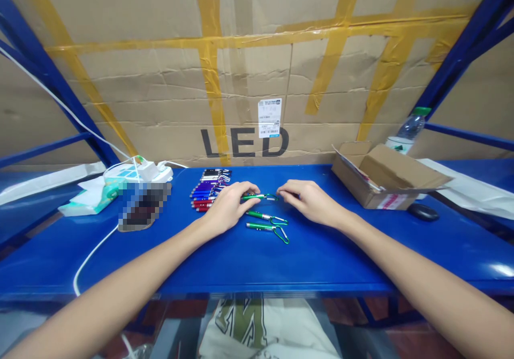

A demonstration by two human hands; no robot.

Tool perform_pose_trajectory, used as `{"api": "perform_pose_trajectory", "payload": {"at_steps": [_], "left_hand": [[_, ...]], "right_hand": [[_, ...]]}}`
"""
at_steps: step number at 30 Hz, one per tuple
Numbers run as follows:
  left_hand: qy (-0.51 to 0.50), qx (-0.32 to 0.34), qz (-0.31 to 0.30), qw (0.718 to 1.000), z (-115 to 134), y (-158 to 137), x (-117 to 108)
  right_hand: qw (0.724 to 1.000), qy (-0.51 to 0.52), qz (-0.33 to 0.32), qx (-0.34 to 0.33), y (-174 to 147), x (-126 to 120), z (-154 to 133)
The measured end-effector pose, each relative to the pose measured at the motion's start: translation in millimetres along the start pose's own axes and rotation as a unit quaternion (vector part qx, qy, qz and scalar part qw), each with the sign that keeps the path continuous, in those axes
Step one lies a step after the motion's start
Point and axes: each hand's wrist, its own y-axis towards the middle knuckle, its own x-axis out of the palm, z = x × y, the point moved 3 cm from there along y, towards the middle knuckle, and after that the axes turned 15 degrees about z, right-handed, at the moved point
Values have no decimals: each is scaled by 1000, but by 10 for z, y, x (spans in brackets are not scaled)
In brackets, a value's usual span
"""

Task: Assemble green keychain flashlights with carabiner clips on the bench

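Note:
A green keychain flashlight (pixel 257 196) with a carabiner clip lies across my left hand's grip. My left hand (pixel 228 205) is closed, thumb and forefinger pinching the flashlight's barrel. At the clip end, my right hand (pixel 307 199) has its fingers drawn together in a pinch on the tip of the loop. Just below are two more green keychain flashlights, one (pixel 259 216) partly beside my left thumb and the other (pixel 261 227) nearer me. Left of my hand, a row of similar flashlights (pixel 204 194) in black, purple, blue and red is partly covered by it.
An open cardboard box (pixel 385 182) stands at right, with a black computer mouse (pixel 423 212) and a plastic bottle (pixel 410 129) by it. At left are a tissue pack (pixel 94 196), a power strip (pixel 160 174) and a white cable (pixel 90 257). A large carton (pixel 160 97) backs the blue table (pixel 321 257).

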Motion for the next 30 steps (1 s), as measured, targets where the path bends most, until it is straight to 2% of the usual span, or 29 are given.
{"api": "perform_pose_trajectory", "payload": {"at_steps": [4, 8, 13, 17, 24, 30], "left_hand": [[-2, -11, -55, 998, -10, -15, 71], [-6, -4, -92, 996, -4, -27, 121], [-8, 1, -128, 992, 54, -43, 54], [1, 31, -176, 984, 115, -79, -1], [7, 39, -167, 985, 54, -93, 39], [-6, 34, -167, 985, 68, -97, -7]], "right_hand": [[999, -28, -11, 38, -1, 10, 61], [999, -14, -22, 20, -12, 47, 13], [997, 21, -73, 11, -34, 68, -25], [993, 22, -112, 24, -43, 55, -41], [985, 34, -165, 46, -67, 63, -106], [983, 58, -167, 39, -66, 28, -57]]}}
